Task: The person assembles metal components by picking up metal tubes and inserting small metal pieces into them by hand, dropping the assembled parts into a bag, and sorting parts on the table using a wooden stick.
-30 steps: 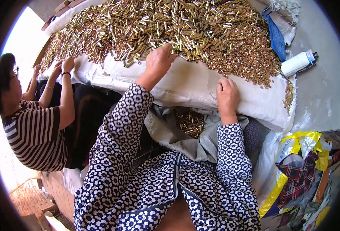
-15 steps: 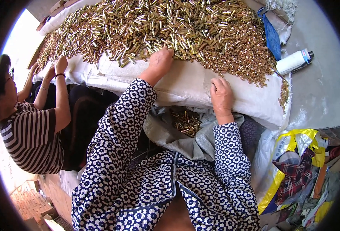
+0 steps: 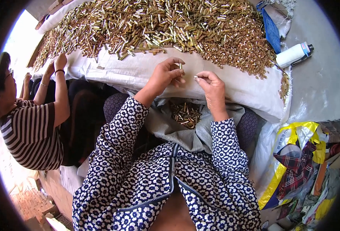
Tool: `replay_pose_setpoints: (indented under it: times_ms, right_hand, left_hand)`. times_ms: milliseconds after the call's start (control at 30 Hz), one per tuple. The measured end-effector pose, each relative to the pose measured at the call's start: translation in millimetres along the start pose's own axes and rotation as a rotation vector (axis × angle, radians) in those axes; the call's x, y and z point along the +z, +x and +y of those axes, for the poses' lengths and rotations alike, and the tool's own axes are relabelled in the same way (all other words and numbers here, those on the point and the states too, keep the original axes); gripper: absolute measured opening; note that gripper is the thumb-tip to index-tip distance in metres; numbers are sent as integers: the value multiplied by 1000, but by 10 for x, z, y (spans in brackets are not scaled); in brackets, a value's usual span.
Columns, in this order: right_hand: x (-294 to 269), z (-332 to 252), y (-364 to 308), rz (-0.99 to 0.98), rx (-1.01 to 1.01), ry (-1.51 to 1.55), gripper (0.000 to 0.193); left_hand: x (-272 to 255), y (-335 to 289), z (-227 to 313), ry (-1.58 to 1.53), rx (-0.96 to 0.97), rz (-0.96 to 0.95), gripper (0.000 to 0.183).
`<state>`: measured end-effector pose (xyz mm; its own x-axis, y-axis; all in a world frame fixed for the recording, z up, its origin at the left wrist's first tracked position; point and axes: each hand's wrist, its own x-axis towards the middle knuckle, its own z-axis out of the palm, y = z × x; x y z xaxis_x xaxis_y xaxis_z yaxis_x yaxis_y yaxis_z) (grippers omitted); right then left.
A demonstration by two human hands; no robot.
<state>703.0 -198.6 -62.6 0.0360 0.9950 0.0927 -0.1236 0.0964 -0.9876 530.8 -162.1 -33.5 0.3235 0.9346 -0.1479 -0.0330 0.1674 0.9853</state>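
My left hand [image 3: 165,76] pinches a small brass-coloured metal tube [image 3: 180,66], held upright between thumb and fingers. Facing it a short way to the right, my right hand [image 3: 213,89] is closed, thumb against forefinger, on a tiny shiny metal piece [image 3: 195,77] too small to name. The tube and the piece are apart. Both hands hover over the front edge of the white sheet [image 3: 239,94]. Beyond them spreads a heap of brass-coloured tubes [image 3: 166,29], with smaller metal bits [image 3: 239,57] on its right side. Below my hands, a grey woven sack [image 3: 158,129] holds more tubes [image 3: 186,115].
At the left a person in a striped top [image 3: 31,133] has hands at the heap's edge. A white bottle [image 3: 293,55] lies on its side at the right, near a blue cloth [image 3: 272,34]. A yellow-and-white bag [image 3: 272,188] with cloths stands at lower right.
My left hand has drawn back from the heap with a tube. My right hand has moved left and up from the sheet's edge toward it, and its tiny piece now shows.
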Motion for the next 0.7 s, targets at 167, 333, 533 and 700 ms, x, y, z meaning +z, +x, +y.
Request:
replay_pose_setpoints:
  times_ms: [167, 333, 533, 700]
  right_hand:
    - [73, -29, -79, -47, 22, 122, 11]
    - [116, 14, -145, -53, -4, 168, 7]
    - [143, 61, -174, -62, -16, 159, 7]
    - [157, 97, -172, -62, -33, 198, 8]
  left_hand:
    - [37, -119, -79, -116, -28, 57, 15]
    - [58, -154, -124, -176, 4, 81, 14]
    - [104, -213, -134, -227, 4, 107, 14]
    - [117, -220, -168, -302, 15, 96, 14]
